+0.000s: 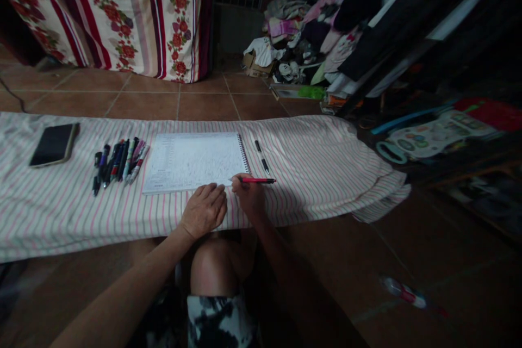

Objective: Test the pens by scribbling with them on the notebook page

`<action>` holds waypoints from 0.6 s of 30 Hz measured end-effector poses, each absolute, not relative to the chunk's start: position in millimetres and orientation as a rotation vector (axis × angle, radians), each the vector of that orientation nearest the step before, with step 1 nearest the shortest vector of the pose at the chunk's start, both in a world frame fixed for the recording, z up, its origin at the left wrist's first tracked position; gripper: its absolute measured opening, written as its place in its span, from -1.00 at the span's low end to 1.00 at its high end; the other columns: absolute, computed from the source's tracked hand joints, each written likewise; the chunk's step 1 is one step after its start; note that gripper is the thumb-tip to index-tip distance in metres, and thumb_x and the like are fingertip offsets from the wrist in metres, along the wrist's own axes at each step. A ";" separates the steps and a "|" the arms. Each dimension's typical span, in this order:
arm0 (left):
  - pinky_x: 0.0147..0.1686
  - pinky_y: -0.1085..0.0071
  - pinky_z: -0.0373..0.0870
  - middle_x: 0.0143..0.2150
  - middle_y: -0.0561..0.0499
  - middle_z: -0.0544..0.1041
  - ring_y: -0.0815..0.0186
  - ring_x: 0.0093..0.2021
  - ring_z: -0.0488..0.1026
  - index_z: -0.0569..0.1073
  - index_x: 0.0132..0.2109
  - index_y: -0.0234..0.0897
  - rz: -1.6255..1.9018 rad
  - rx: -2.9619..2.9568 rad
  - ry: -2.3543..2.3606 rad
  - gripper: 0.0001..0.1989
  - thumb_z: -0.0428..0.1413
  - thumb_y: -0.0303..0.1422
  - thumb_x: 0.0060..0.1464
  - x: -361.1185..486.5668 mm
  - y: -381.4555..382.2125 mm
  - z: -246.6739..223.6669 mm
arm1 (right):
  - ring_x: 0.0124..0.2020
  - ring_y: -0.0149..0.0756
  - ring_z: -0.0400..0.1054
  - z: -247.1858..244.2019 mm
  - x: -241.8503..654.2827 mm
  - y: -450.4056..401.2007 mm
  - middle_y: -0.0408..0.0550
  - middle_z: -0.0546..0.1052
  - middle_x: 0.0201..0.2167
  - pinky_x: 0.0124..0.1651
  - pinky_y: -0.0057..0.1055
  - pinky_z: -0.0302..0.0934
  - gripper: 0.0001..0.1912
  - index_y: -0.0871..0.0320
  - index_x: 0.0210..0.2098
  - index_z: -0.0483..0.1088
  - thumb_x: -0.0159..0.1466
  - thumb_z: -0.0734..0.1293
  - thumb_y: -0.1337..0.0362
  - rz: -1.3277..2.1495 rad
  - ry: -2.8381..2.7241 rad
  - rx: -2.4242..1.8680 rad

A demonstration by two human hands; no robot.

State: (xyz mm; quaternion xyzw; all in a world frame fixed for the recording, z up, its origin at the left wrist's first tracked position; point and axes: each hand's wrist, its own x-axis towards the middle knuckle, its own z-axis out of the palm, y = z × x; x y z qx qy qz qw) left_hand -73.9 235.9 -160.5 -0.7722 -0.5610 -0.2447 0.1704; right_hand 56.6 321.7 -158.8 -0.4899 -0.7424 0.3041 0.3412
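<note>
A spiral notebook lies open on the striped cloth, its page covered with faint writing and its wire binding on the right. My right hand pinches a red pen whose tip touches or hovers close to the page's lower right corner; which one I cannot tell. Resting at the notebook's near edge, my left hand holds nothing that I can see, its fingers loosely bent and lying down. A black and clear pen lies just right of the binding. Several pens are grouped left of the notebook.
A dark-screened phone lies on the striped cloth at the left. Behind are a floral curtain and a heap of clothes. A plastic bottle lies on the tiled floor at the lower right.
</note>
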 end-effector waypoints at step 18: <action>-0.12 0.19 0.33 -0.08 -0.11 0.53 0.10 -0.07 0.37 0.49 -0.16 -0.38 -0.694 -2.181 -1.604 -0.81 0.03 -0.45 0.10 -72.8 236.3 -159.0 | -0.51 -0.35 0.40 -152.2 59.2 320.9 -0.17 0.47 -0.60 -0.40 -0.50 0.17 -0.79 0.11 -0.36 0.36 0.23 0.18 0.13 0.868 -1.839 -1.322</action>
